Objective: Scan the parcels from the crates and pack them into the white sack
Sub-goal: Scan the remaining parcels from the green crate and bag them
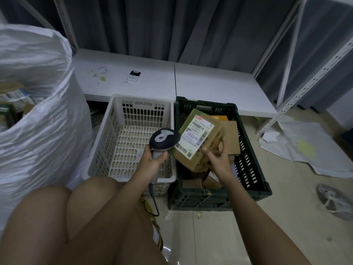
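My left hand (152, 159) grips the handle of a grey barcode scanner (164, 138), its head pointing at a brown cardboard parcel (196, 138) with a white shipping label. My right hand (215, 155) holds that parcel tilted above the dark green crate (254, 169), thumb on its lower edge. More brown parcels (210, 182) and an orange one (219, 118) lie inside the green crate. The white crate (99, 148) beside it on the left holds nothing. The tall white sack (47, 121) stands at the left, with parcels visible through its mouth (15, 96).
A low white shelf board (210, 87) runs behind the crates, with a small white device (134, 75) on it. White metal rack posts (305, 83) rise at the right. Crumpled white sheets (305, 142) and a tape roll (332, 199) lie on the tiled floor. My bare knees fill the lower left.
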Available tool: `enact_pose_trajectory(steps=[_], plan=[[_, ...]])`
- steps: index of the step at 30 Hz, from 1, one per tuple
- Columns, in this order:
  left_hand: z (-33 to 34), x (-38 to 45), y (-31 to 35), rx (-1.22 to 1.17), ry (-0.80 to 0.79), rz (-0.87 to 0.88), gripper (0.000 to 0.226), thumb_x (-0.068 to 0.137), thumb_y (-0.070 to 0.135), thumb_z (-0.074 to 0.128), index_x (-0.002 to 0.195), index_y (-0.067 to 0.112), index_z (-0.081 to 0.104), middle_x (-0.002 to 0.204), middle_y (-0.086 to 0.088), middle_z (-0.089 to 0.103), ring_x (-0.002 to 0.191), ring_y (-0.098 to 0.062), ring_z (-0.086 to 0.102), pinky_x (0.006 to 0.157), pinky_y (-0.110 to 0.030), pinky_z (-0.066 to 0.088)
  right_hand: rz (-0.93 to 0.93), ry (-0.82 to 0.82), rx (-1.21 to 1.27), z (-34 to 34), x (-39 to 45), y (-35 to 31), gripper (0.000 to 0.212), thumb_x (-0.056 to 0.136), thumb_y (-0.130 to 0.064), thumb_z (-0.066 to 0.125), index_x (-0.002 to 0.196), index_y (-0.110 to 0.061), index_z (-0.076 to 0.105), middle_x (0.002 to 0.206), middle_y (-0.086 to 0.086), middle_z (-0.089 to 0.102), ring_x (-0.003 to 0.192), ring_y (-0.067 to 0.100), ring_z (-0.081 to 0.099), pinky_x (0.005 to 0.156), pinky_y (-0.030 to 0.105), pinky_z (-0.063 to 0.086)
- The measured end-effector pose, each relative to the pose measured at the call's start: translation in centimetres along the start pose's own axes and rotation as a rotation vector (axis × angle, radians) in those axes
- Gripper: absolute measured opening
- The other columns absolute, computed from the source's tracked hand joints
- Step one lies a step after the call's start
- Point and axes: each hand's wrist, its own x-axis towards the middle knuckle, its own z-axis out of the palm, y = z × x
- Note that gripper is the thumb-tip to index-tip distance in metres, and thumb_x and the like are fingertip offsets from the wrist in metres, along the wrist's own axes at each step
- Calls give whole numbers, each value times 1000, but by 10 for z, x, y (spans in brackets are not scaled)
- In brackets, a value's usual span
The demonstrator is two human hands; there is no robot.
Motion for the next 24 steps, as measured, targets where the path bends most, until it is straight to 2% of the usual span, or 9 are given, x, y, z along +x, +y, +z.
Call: enact_pose_trajectory(steps=[3, 5, 7, 12, 16, 21, 24], plan=[[0, -2, 1, 0, 0, 16, 48, 92, 11, 60, 135, 15, 40, 126, -9, 58, 115, -28, 57, 102, -46, 44, -57, -43, -60, 14, -4, 11, 114, 79, -21, 79, 153, -39, -6, 153, 8, 32, 135, 25, 41, 105, 51, 44], [0, -3, 3, -2, -4, 30, 47, 91, 10, 60, 133, 16, 40, 127, -9, 58, 116, -27, 57, 103, -45, 44, -68, -47, -93, 18, -4, 16, 122, 78, -20, 80, 151, -39, -16, 156, 10, 26, 138, 25, 38, 108, 48, 41], [-1, -6, 5, 2, -23, 45, 48, 92, 9, 60, 134, 16, 39, 129, -8, 57, 117, -26, 57, 102, -42, 45, -84, -43, -92, 20, -3, 16, 129, 75, -23, 83, 148, -44, -21, 158, 9, 22, 141, 24, 34, 111, 52, 36], [-5, -13, 10, 17, -63, 84, 55, 92, 9, 59, 141, 16, 34, 134, -3, 52, 121, -25, 54, 106, -45, 41, -151, 69, -153, 18, -1, 9, 133, 52, -51, 83, 137, -66, -18, 159, 3, 15, 140, 27, 35, 109, 55, 37], [-7, -17, 13, 56, -88, 94, 56, 93, 11, 58, 142, 16, 31, 135, -4, 50, 122, -25, 53, 107, -45, 40, -143, 34, -155, 10, 3, 13, 138, 51, -50, 86, 140, -62, -18, 160, 3, 12, 142, 24, 31, 109, 59, 37], [-8, -20, 11, 155, -158, 129, 59, 93, 16, 58, 144, 24, 28, 140, 3, 44, 128, -14, 45, 109, -37, 38, -140, 16, -165, 8, 4, 12, 138, 50, -47, 87, 137, -66, -18, 159, 4, 12, 142, 27, 31, 107, 62, 37], [-8, -20, 11, 185, -181, 135, 58, 93, 16, 58, 141, 28, 28, 139, 5, 43, 130, -14, 43, 110, -40, 37, -155, 24, -185, 8, 4, 11, 138, 51, -47, 86, 140, -62, -18, 159, 3, 9, 141, 23, 27, 109, 61, 35]])
